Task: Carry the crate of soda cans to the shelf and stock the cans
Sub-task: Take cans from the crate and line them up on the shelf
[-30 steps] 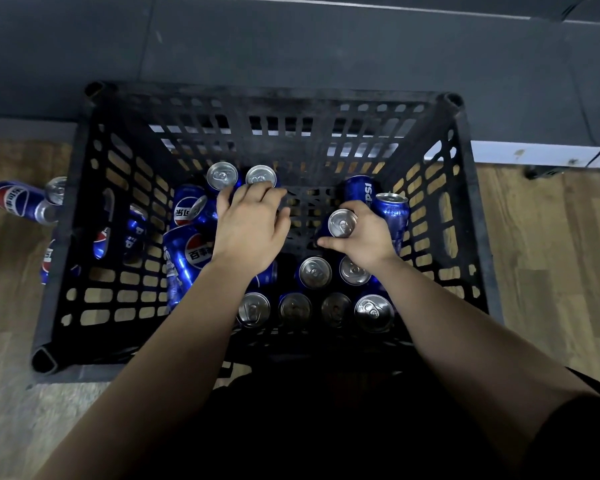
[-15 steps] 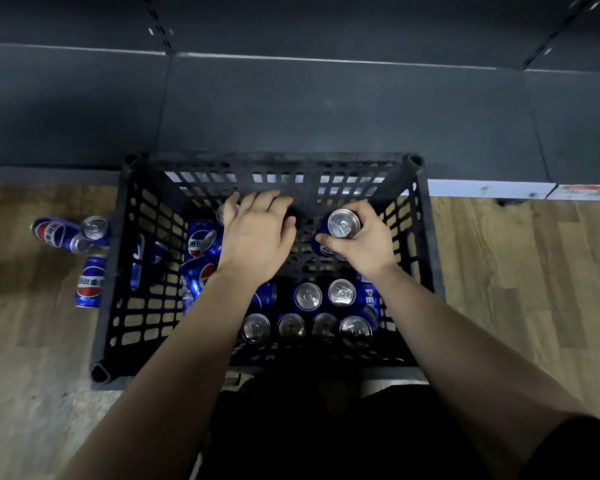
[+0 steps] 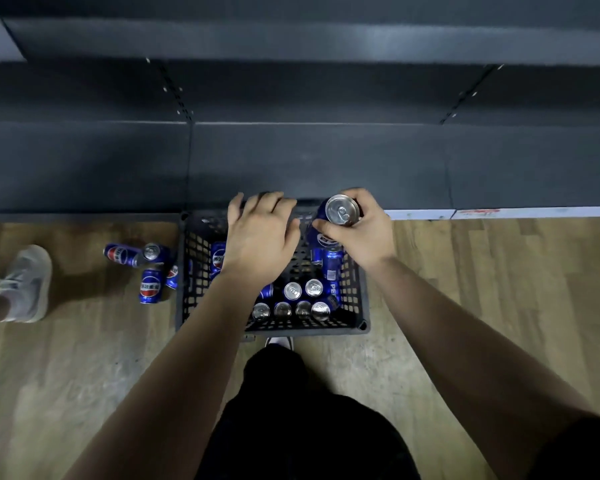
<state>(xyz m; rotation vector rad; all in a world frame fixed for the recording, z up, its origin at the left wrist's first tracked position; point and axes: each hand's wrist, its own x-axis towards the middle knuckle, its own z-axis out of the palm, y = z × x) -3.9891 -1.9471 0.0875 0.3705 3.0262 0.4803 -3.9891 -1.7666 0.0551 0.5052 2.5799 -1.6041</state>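
A black plastic crate (image 3: 355,299) stands on the wood floor against the base of the dark shelf (image 3: 309,161). Several blue soda cans (image 3: 293,291) sit upright along its near side, and others lie at its left. My right hand (image 3: 364,233) grips one blue can (image 3: 342,210) by its side, lifted above the crate's far right corner with its silver top facing up. My left hand (image 3: 260,237) hovers palm down over the crate's far left part, fingers reaching forward. Whatever is under that palm is hidden.
Three loose cans (image 3: 149,285) lie and stand on the floor left of the crate. Another person's pale shoe (image 3: 26,282) is at the far left. My own shoe tip (image 3: 279,342) is just behind the crate. White boxes (image 3: 420,214) line the shelf base at right.
The view has pulled back and up, so the crate looks smaller and the shelf fills the top. My right hand has lifted a can out of the crate. My left hand rose too.
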